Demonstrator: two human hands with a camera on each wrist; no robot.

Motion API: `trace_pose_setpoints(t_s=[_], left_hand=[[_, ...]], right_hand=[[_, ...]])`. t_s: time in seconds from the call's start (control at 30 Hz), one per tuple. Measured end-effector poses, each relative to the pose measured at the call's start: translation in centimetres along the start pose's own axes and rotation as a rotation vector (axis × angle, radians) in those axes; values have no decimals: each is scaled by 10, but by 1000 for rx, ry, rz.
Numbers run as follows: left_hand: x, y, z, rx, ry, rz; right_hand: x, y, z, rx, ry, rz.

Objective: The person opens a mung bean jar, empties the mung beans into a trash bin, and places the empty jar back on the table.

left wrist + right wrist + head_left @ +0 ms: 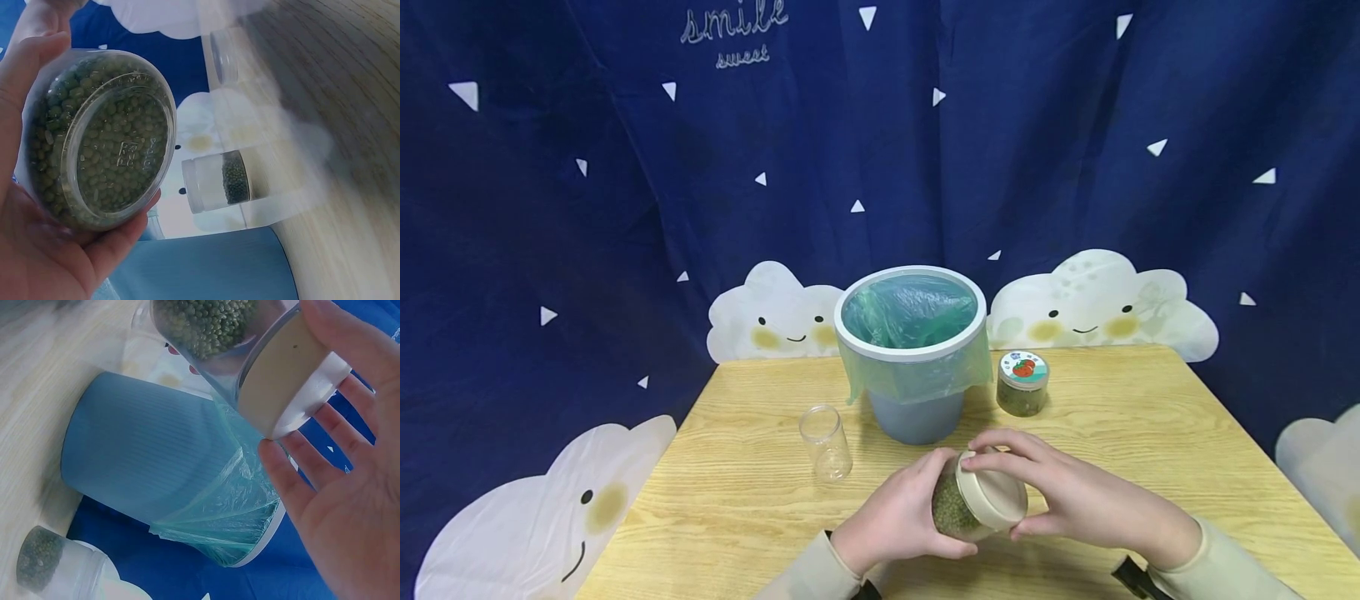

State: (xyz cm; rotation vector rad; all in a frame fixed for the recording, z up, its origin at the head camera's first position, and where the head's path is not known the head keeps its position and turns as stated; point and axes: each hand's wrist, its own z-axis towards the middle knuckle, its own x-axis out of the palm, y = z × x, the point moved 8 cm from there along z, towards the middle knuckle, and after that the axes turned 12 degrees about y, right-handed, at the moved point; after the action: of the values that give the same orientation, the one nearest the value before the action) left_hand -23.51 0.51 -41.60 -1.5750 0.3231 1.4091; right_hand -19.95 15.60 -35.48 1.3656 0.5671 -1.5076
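Observation:
My left hand [898, 512] grips a clear plastic jar [951, 508] around its side, tilted above the front of the table. Small mung beans [119, 150] fill much of it, showing through its base in the left wrist view. A cream lid [1000, 497] sits on the jar's end, facing right. My right hand [1075, 492] holds this lid with thumb and fingers spread around its rim. In the right wrist view the fingertips touch the lid [281, 375], and it appears to be on the jar.
Behind the hands stands a blue-grey bin [919, 417] with a green plastic liner [910, 308]. Left of it is a clear empty-looking cylinder [826, 442]. To its right stands a lidded jar [1021, 398] with a red-fruit label and green contents. The wooden table [737, 500] meets a blue curtain [625, 208].

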Motion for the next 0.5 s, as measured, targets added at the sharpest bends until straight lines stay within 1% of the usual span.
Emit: trace_pose_setpoints(t_s=[0.1, 0.27, 0.5], left_hand=[[0, 0, -1, -11, 4, -15], [0, 1, -1, -23, -12, -24], [-3, 1, -2, -34, -35, -35]], right_hand=[[1, -2, -1, 28, 12, -6], [3, -4, -1, 65, -2, -27], [2, -6, -1, 124, -18, -1]])
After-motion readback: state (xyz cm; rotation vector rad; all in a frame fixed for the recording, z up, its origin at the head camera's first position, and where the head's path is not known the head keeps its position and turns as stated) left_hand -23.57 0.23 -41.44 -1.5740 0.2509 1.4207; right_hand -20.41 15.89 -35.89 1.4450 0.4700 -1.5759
